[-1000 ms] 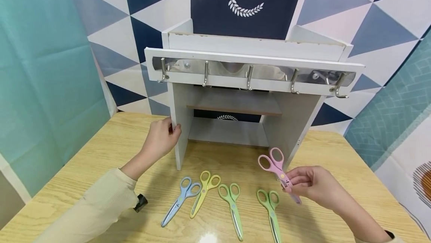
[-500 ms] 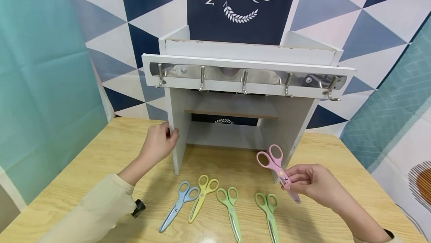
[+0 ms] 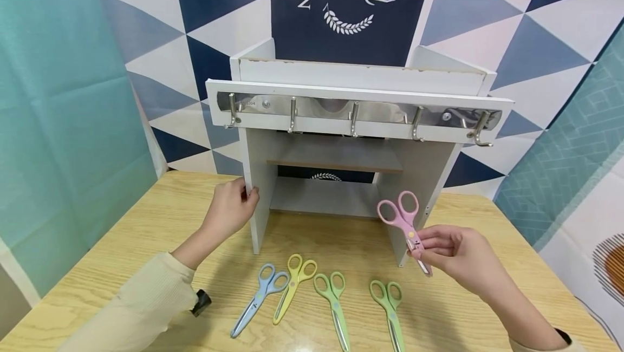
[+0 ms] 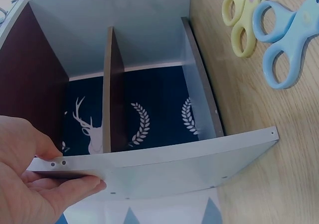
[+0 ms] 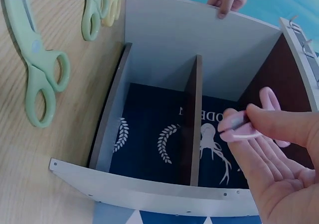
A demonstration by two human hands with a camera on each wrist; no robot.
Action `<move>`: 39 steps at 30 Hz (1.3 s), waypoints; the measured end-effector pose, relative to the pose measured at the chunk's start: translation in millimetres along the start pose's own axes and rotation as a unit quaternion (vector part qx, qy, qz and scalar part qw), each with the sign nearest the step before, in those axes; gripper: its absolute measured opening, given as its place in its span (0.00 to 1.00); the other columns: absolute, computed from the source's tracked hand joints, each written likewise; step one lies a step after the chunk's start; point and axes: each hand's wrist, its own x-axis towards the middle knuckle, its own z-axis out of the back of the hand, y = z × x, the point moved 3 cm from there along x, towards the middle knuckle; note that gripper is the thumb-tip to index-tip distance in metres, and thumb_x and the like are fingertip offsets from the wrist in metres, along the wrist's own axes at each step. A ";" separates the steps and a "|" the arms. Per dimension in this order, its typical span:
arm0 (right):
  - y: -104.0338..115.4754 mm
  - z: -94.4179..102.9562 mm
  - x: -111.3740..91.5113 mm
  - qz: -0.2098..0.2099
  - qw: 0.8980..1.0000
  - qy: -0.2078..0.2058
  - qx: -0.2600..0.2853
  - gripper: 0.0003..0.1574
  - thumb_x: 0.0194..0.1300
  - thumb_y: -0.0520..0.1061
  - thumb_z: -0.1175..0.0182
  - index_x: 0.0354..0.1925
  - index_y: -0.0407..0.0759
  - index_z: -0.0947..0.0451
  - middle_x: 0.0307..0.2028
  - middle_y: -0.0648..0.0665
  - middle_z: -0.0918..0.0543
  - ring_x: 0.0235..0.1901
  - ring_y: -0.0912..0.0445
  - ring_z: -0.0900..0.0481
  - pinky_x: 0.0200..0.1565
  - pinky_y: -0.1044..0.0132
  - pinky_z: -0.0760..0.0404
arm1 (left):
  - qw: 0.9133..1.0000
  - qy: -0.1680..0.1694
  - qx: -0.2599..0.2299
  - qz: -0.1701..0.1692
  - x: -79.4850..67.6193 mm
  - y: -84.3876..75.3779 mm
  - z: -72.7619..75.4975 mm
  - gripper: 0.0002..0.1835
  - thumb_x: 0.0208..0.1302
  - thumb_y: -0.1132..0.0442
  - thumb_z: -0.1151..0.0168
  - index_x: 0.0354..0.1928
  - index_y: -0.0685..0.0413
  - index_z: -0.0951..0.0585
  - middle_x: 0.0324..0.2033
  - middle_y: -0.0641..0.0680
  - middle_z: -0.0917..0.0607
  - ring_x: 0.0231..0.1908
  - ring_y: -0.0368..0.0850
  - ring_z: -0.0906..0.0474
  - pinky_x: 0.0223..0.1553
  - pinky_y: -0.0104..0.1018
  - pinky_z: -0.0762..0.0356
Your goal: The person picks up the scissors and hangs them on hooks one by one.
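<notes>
My left hand [image 3: 228,206] grips the front edge of the left side panel of a white shelf unit [image 3: 257,200]. In the left wrist view, the thumb and fingers lie on opposite faces of that panel [image 4: 199,171]. Pink scissors [image 3: 408,222] are held up off the table, handle loops uppermost, near the unit's right side panel. My right hand [image 3: 460,257] pinches them by the blade end. A rail with several metal hooks [image 3: 353,116] runs across the top front of the unit.
On the wooden table [image 3: 146,222] before the unit lie blue scissors [image 3: 260,295], yellow scissors [image 3: 292,289], green scissors [image 3: 335,306] and a second green pair [image 3: 390,308]. A patterned cloth [image 3: 219,16] hangs behind, with a teal curtain [image 3: 73,113] at left.
My right hand has lifted the pink scissors a little. The left hand keeps its grip on the panel. The head view shifted slightly between the first two frames.
</notes>
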 end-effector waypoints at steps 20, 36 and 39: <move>8.0 18.1 -4.3 0.046 0.986 -0.143 0.079 0.15 0.55 0.37 0.32 0.42 0.48 0.17 0.31 0.69 0.14 0.31 0.71 0.15 0.33 0.77 0.19 | 1.000 -0.002 0.002 0.000 0.6 -0.6 0.1 0.13 0.62 0.68 0.47 0.19 0.59 0.28 0.10 0.51 0.32 0.13 0.39 0.39 0.16 0.29 0.42; 16.4 26.7 -8.6 0.062 0.953 -0.198 0.220 0.19 0.51 0.31 0.31 0.42 0.46 0.15 0.29 0.61 0.11 0.30 0.67 0.13 0.37 0.81 0.21 | 1.000 -0.003 -0.001 0.000 -0.5 -0.2 -0.1 0.12 0.62 0.68 0.47 0.20 0.59 0.27 0.10 0.50 0.32 0.13 0.39 0.39 0.16 0.29 0.42; 16.5 27.8 -8.2 0.066 0.947 -0.198 0.246 0.19 0.51 0.29 0.31 0.41 0.45 0.15 0.29 0.59 0.11 0.31 0.67 0.13 0.38 0.81 0.21 | 1.000 -0.003 0.000 -0.001 -0.4 -0.2 -0.2 0.12 0.62 0.68 0.47 0.20 0.59 0.27 0.10 0.51 0.32 0.13 0.39 0.39 0.16 0.29 0.42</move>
